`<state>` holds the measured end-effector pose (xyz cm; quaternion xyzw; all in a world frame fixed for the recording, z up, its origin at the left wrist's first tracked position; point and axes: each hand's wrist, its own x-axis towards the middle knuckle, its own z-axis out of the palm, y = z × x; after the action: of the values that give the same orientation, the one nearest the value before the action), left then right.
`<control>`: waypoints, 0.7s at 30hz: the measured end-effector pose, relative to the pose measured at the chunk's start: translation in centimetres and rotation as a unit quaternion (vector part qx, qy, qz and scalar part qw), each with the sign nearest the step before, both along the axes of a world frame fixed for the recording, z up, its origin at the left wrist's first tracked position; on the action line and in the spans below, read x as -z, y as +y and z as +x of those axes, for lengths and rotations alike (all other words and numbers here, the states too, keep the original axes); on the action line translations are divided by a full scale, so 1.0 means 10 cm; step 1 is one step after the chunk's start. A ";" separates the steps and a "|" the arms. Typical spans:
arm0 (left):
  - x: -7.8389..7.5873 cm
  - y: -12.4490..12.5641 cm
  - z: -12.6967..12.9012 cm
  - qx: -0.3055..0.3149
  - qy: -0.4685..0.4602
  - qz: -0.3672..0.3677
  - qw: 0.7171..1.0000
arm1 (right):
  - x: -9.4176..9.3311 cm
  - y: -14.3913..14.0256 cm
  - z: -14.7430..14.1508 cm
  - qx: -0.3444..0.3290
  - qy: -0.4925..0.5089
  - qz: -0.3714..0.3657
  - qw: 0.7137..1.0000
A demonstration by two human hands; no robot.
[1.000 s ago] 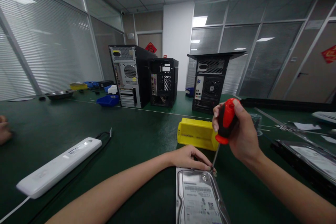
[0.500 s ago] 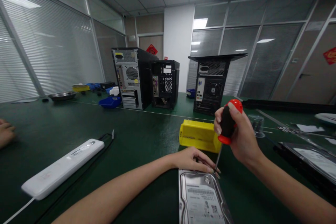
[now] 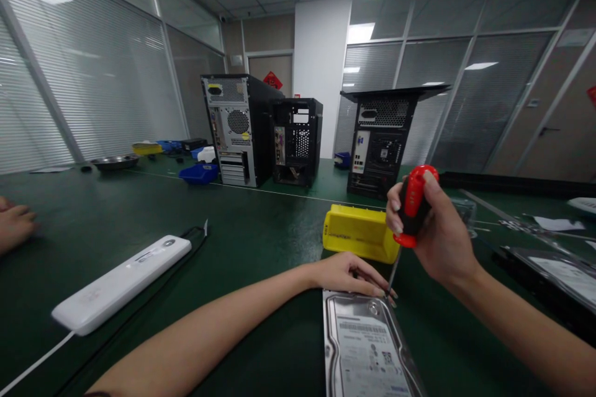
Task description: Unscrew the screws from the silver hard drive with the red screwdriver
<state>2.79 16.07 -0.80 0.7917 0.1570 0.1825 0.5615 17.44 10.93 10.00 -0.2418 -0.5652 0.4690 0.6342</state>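
Note:
A silver hard drive (image 3: 365, 347) with a white label lies flat on the green table, its lower end cut off by the picture edge. My left hand (image 3: 347, 274) grips the drive's far end, fingers curled over the edge. In my right hand (image 3: 442, 229) is a red and black screwdriver (image 3: 413, 206), wrapped by the fingers with the thumb near its top. The shaft slants down to the drive's far right corner, beside my left fingertips. The exact contact of the tip is hidden. Just behind my left hand sits a yellow bin (image 3: 358, 232).
Computer cases (image 3: 242, 130) stand at the back, another case (image 3: 379, 142) behind my right hand. A white power strip (image 3: 125, 285) with a cord lies left. Another hard drive (image 3: 559, 279) is at right. Another person's hand (image 3: 16, 226) rests at the left edge. A blue bin (image 3: 199, 173) sits further back.
The view has shifted slightly, so everything sits a little higher and further right. The screwdriver handle has turned in my right hand, showing more red. My left hand stays on the drive.

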 end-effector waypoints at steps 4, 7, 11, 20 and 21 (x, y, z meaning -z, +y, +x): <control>0.00 0.00 0.00 -0.022 0.012 0.012 1.000 | 0.01 0.00 0.00 -0.010 0.034 -0.006 0.999; 0.01 -0.01 0.01 -0.021 0.008 0.007 1.000 | 0.01 0.00 0.01 -0.008 0.039 0.006 0.999; 0.00 -0.01 0.00 -0.014 0.010 0.004 1.000 | 0.02 0.04 0.00 0.032 0.026 0.021 0.999; -0.02 -0.01 0.00 -0.002 0.009 0.002 1.000 | 0.01 0.04 0.04 0.027 0.037 0.015 0.999; -0.03 -0.01 -0.01 -0.005 0.011 -0.001 1.000 | 0.00 0.04 0.04 0.027 0.037 0.017 0.999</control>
<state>2.73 15.94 -0.51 0.7922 0.1677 0.1763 0.5596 17.86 11.30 9.96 -0.2286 -0.5429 0.4503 0.6711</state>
